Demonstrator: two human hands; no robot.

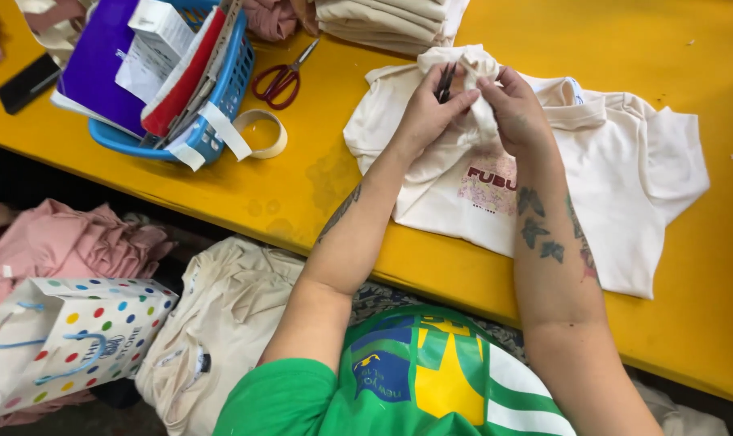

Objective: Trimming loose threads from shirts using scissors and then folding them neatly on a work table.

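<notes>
A cream T-shirt [625,161] with a printed chest design lies spread on the yellow table [689,73]. My left hand [427,105] pinches a small dark metal tool [446,82], thin like snips or tweezers, against a bunched-up fold of the shirt. My right hand [516,109] grips the same raised fold of fabric from the other side. Both hands meet above the shirt's upper left part.
Red-handled scissors [279,81] lie left of the shirt. A blue basket [221,97] holds papers and cards; a tape roll [261,133] sits beside it. Folded cream garments [391,20] are stacked at the back. Below the table: pink cloth [68,242], a dotted bag [68,335], cream cloth [221,323].
</notes>
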